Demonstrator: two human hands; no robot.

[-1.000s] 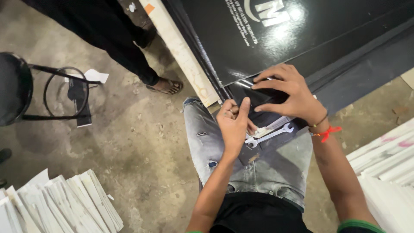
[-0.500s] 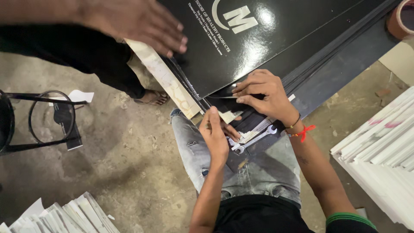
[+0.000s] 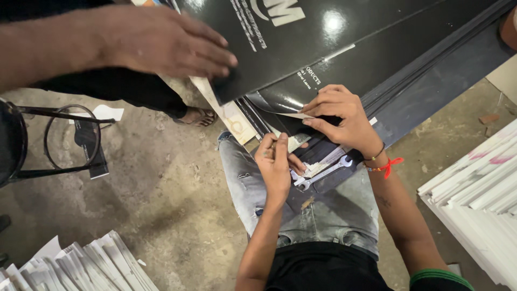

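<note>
Landmark: glossy black panel [image 3: 323, 37] lying across the person's lap, near corner over the knees.

Progress, as a judgement: backing film at that near corner looks part-lifted. A pale strip [image 3: 293, 141] is already curled away from the black face; the rest of the panel face is not peeled. So early stage: corner started, most of it left.

Right hand [image 3: 339, 116]: on the panel's near corner, fingers bent and pressing down on the lifted edge, thumb side tucked under. Narrow pinch on the film edge rather than a flat palm.

Left hand [image 3: 274, 164]: just below the panel corner, fingers curled tight around something small. Possibly a blade or a scrap of the strip; too hidden to tell which.

Two spanners [image 3: 323, 172] lie on the lap just under the panel corner, between the hands, touched by neither.

Another person's hand [image 3: 161, 40] lies flat on the panel's left edge, fingers spread, apart from the wearer's hands.

Left of the panel: metal stool [image 3: 59, 140] on the concrete floor [image 3: 161, 205]. Stacks of white strips [image 3: 474, 188] right of it.
</note>
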